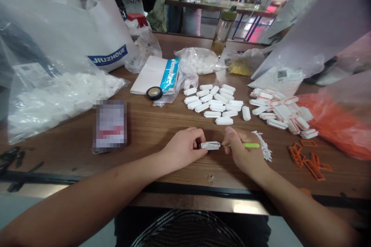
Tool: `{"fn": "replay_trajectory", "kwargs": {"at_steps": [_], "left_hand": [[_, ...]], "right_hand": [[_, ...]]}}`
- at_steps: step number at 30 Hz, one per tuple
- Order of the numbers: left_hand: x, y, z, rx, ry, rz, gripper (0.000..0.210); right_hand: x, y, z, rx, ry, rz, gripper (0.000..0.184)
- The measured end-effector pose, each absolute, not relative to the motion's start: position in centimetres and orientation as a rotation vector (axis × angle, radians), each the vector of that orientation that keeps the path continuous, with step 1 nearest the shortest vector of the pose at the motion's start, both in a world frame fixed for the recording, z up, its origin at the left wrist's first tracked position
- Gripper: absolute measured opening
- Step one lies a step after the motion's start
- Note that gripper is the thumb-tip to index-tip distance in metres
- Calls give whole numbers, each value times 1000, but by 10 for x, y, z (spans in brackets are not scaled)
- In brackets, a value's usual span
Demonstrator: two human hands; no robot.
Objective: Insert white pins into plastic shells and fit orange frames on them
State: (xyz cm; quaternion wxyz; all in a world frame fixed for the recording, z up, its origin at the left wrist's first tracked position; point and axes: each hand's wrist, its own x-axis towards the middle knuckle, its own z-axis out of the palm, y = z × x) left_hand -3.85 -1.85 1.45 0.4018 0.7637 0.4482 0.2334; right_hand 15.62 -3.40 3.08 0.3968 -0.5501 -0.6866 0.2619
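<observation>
Between thumb and fingers, my left hand (189, 144) grips the left end of a small white plastic case (210, 146) with a row of dark marks along it. My right hand (239, 146) is closed around a thin tool with a lime-green handle (251, 145); its tip meets or nearly meets the case's right end. Just right of that hand lies a heap of tiny white pieces (263, 146). Beyond both hands, several white plastic cases (217, 102) are spread out. More cases with orange edges (278, 110) are piled at the right, with loose orange rectangular frames (314, 166) nearer me.
A clear bag of white parts (66, 92) and a white JIUZHOUE bag (107, 34) stand at the left. A black tape roll (154, 93) rests on a booklet (150, 73). Farther back is a bottle (223, 31). An orange bag (339, 123) lies at the right.
</observation>
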Motion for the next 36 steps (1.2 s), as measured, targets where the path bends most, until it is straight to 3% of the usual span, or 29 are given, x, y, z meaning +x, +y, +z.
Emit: {"fn": "replay_trajectory", "kwargs": {"at_steps": [36], "left_hand": [[-39, -18, 14, 1937, 1147, 590, 9]], "right_hand": [[158, -34, 29, -1405, -1694, 724, 47]]}}
